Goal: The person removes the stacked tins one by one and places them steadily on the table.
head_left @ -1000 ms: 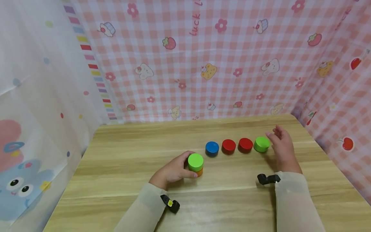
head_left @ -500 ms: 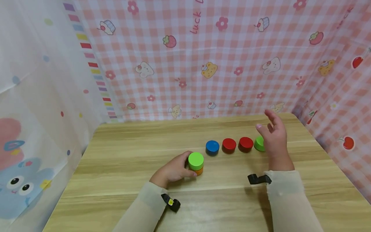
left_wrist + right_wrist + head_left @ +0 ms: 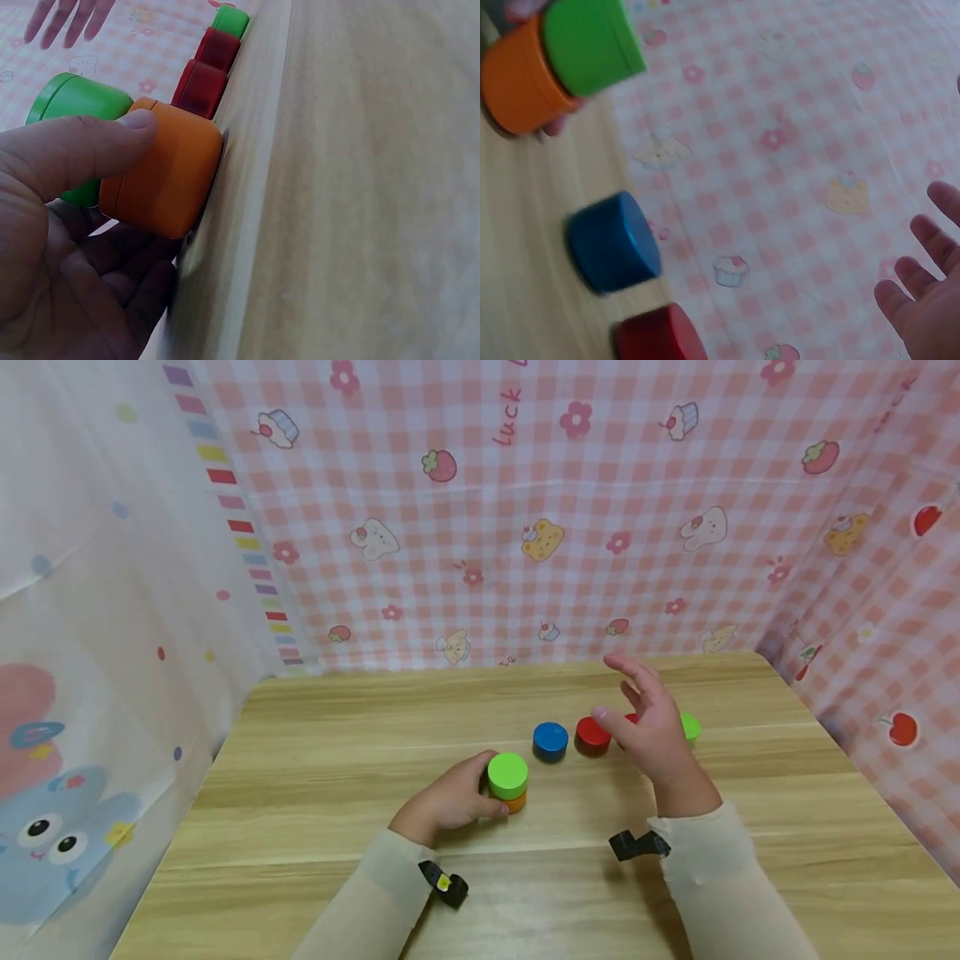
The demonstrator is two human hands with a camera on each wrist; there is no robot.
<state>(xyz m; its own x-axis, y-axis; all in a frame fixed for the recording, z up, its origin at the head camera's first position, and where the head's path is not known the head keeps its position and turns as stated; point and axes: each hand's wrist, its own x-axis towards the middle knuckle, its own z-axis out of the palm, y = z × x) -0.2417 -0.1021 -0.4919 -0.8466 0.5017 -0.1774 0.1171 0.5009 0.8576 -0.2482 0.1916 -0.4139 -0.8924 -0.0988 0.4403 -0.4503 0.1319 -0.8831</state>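
Note:
My left hand (image 3: 446,797) holds the lower, orange round block (image 3: 169,172) of a two-block stack, its thumb across the side and its other fingers behind. On top of that sits a light green round block (image 3: 507,774). My right hand (image 3: 648,735) is raised above the row of blocks with its fingers spread, gripping nothing. Beneath and beside it are a red block (image 3: 593,737), a second red block (image 3: 219,49) and another green block (image 3: 691,727); the hand partly covers the latter two in the head view. A blue block (image 3: 551,742) stands left of the reds.
All the blocks are on a wood-grain table (image 3: 337,735). Behind it hangs a pink checked cloth (image 3: 480,527), and a white patterned cloth (image 3: 90,568) hangs at the left. Black wrist cameras (image 3: 637,844) are strapped to both sleeves.
From beside the green block at the row's right end, my right hand has lifted and swung left over the red blocks. The left hand and its stack keep their place.

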